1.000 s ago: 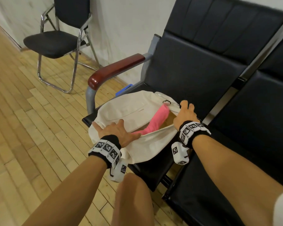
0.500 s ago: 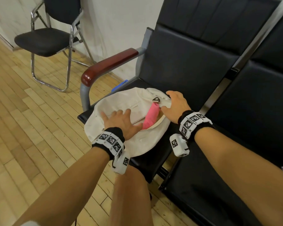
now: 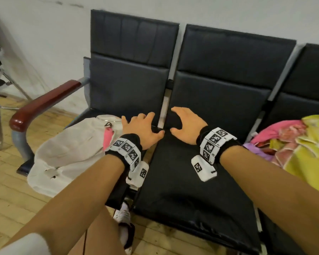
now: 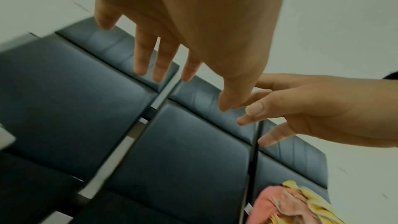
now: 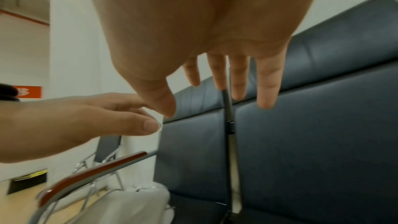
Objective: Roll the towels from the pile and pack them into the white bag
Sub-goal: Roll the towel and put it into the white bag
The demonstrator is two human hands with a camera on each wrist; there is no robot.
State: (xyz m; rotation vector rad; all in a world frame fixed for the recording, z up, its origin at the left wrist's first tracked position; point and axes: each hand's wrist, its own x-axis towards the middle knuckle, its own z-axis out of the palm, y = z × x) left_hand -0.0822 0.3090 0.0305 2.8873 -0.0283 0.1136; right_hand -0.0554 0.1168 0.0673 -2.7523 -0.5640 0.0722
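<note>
white bag (image 3: 68,153): we find it left of our left hand (image 3: 142,131), pink rolled towel (image 3: 107,138) inside.
hands: left and right hand (image 3: 186,126) spread, empty.
towel pile (image 3: 293,144): right of our right hand.

white bag (image 3: 70,150), pink rolled towel (image 3: 107,139), pink-and-yellow pile (image 3: 291,142), black seats (image 3: 191,190).

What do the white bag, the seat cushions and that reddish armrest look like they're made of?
White bag: likely cotton or canvas, matte, from its soft creases and slump.
Seat cushions: probably faux leather or vinyl, dark with a low sheen, stitched panels and scuffs near the front edge.
Armrest: looks like lacquered wood, or plastic made to resemble it; its glossy red-brown surface catches highlights. It sits on a grey metal frame.
</note>
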